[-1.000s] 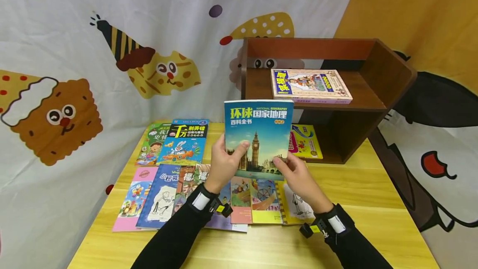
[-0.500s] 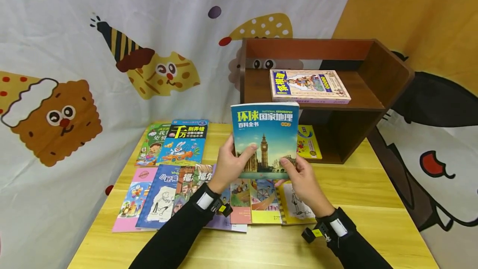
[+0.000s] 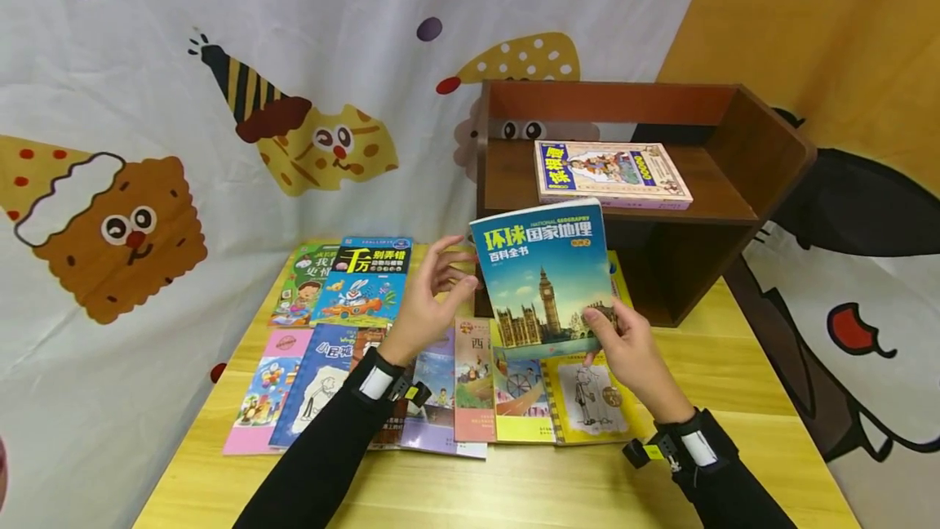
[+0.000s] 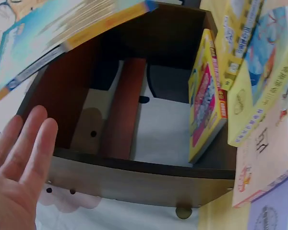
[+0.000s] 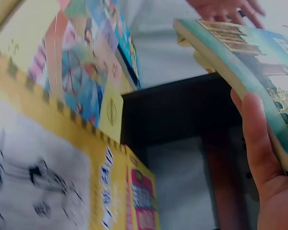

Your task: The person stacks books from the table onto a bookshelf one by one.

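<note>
In the head view my right hand (image 3: 635,349) pinches the lower right edge of a blue-green geography book (image 3: 547,284), its thumb on the clock-tower cover. The book is held in the air, slightly tilted, in front of the shelf. My left hand (image 3: 429,300) is just left of the book, apart from it, fingers loosely bent and holding nothing. In the left wrist view the fingers (image 4: 31,139) are spread below the book (image 4: 62,38). The right wrist view shows the right thumb (image 5: 254,134) along the lower edge of the book (image 5: 259,72).
A brown two-tier shelf (image 3: 764,153) stands behind. A thick boxed book (image 3: 613,174) lies on its upper board, and a yellow book (image 4: 209,100) lies in the lower part. Several books, including a yellow spiral-bound one (image 3: 587,402) and a blue one (image 3: 363,284), cover the wooden table (image 3: 720,431).
My left hand has let go of the geography book and drawn back to the left. The right hand has carried the book rightward, and it now leans a little.
</note>
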The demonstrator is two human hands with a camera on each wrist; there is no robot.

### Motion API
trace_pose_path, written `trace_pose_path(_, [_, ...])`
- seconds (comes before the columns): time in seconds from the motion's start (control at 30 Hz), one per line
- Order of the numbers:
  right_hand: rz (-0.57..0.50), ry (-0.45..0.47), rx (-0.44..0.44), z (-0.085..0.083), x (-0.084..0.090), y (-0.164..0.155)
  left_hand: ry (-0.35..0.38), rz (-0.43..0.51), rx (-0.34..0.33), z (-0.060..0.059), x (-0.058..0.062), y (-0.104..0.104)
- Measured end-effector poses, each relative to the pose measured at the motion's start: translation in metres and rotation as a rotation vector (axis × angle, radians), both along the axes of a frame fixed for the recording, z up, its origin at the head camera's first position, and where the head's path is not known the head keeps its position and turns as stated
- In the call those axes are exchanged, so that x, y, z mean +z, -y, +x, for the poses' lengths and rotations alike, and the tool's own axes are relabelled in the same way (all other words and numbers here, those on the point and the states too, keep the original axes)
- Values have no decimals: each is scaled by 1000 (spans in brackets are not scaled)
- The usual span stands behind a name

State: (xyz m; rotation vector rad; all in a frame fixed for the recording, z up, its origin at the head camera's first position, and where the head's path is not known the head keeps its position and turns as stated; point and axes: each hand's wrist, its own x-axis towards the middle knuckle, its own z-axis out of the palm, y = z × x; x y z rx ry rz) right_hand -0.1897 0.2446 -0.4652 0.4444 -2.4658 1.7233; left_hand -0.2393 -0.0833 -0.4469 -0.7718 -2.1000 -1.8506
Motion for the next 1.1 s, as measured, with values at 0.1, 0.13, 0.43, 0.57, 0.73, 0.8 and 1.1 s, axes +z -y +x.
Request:
trace_pose_path(0.1, [24, -37, 47, -4, 4, -8, -48, 6, -23, 0, 3, 5])
trace_pose_path(0.13, [33, -40, 58, -6, 5, -10, -58, 9, -33, 0, 4, 6])
trace_pose_path(0.43, [131, 9, 146, -13, 13, -26, -107, -49, -90, 0, 9, 11])
trace_pose_path(0.57, [208, 16, 184, -17, 13, -27, -78, -106, -166, 1, 13, 9])
trace_pose_path(0.73, [279, 53, 233, -20, 14, -28, -52, -182, -245, 3, 13, 3])
trace_pose_path(0.8, [285, 79, 233, -21, 15, -29, -95, -239, -232, 2, 9, 0])
trace_pose_path(1.1, [251, 147, 108, -26, 9, -31, -158, -274, -155, 1, -2, -8])
